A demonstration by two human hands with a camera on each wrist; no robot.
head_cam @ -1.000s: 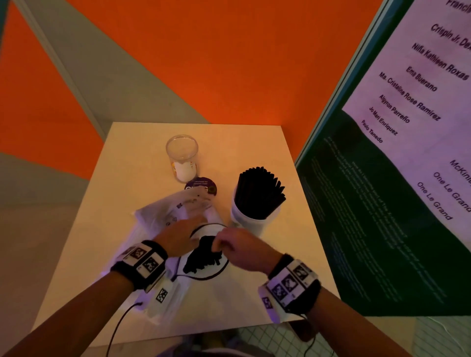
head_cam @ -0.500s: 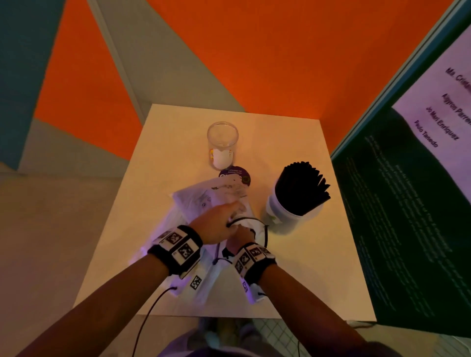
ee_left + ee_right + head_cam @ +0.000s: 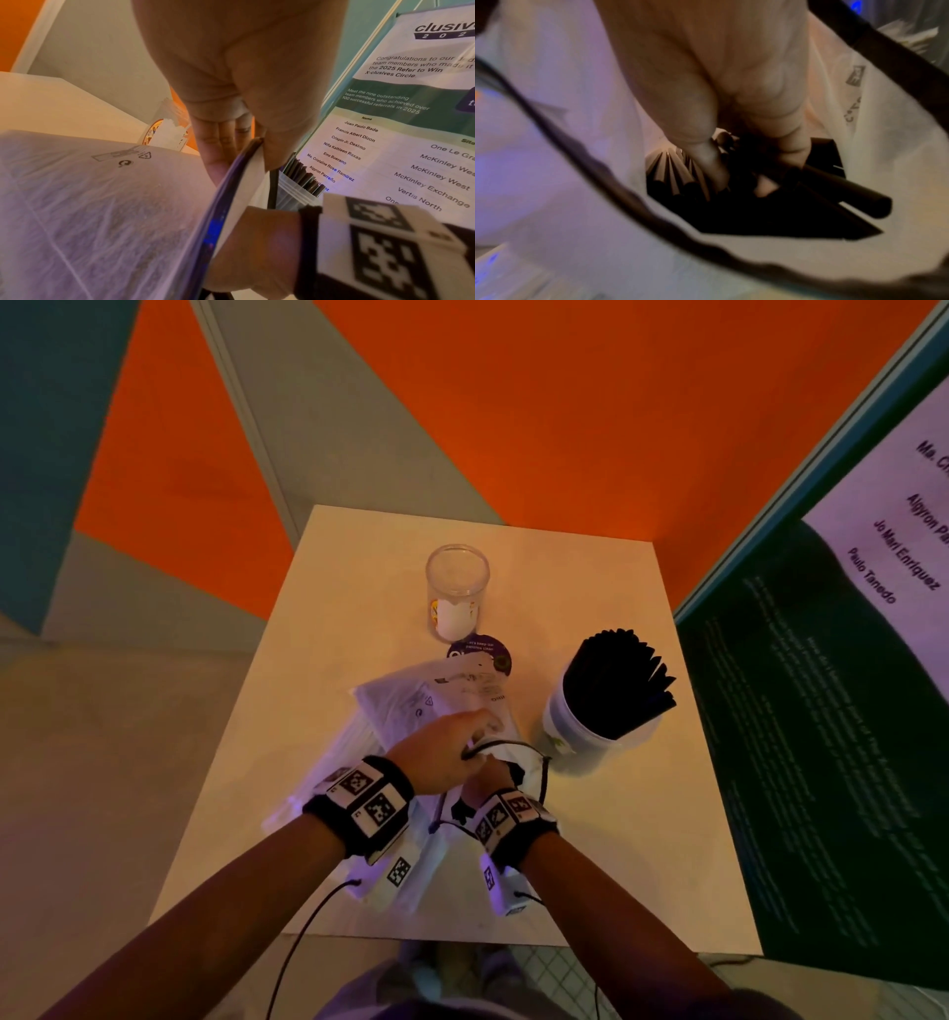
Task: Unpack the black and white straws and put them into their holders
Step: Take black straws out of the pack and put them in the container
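Observation:
A white bag [image 3: 534, 775] with a dark rim lies at the table's near middle. My left hand [image 3: 462, 747] pinches that rim [image 3: 253, 145] and holds the mouth wide. My right hand [image 3: 490, 775] is wrist-deep inside the bag. In the right wrist view its fingers [image 3: 793, 146] curl round a bunch of black straws [image 3: 834, 192]. A white holder [image 3: 575, 737] at the right is packed with black straws [image 3: 616, 680]. A translucent pack of white straws [image 3: 426, 701] lies under my left hand, also in the left wrist view [image 3: 90, 203]. An empty clear cup [image 3: 457, 588] stands behind.
A purple round disc [image 3: 480, 654] lies between the clear cup and the straw pack. A dark green banner with printed names [image 3: 821, 711] stands close along the table's right edge. Orange and grey walls back the small table [image 3: 642, 865].
My right hand has gone from the bag's mouth down into the bag and closed on black straws. My left hand has stayed on the rim. The view has shifted right.

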